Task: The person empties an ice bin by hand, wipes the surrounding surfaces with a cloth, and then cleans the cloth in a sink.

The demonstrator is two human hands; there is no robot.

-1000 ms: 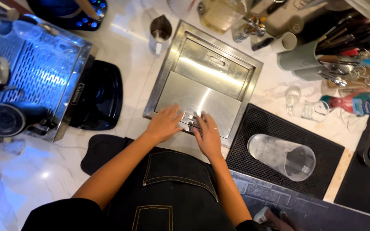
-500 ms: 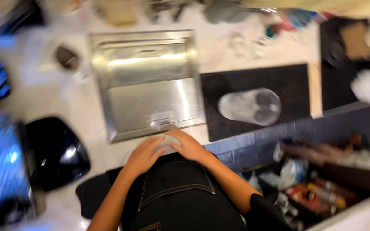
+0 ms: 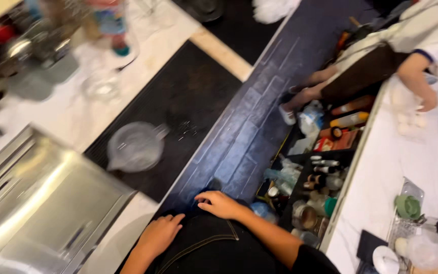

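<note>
My left hand [image 3: 160,234] lies flat on the dark denim apron [image 3: 214,248] at my waist, fingers spread, holding nothing. My right hand [image 3: 221,204] rests on the apron's top edge a little further right, also empty with loose fingers. Both hands are off the steel hatch lid [image 3: 41,203], which lies at the lower left. A clear plastic pitcher [image 3: 135,147] lies on a black ribbed mat [image 3: 188,96] beyond the lid.
A white marble counter [image 3: 72,109] carries blurred glasses and bottles at the upper left. The dark tiled floor [image 3: 259,127] runs diagonally. Low shelves [image 3: 315,172] hold bottles and jars. Another person [image 3: 381,56] crouches at the upper right beside a second white counter [image 3: 381,177].
Both hands have come off the steel lid and back onto the apron. The view has swung to the right, bringing in the floor, the shelves and the other person.
</note>
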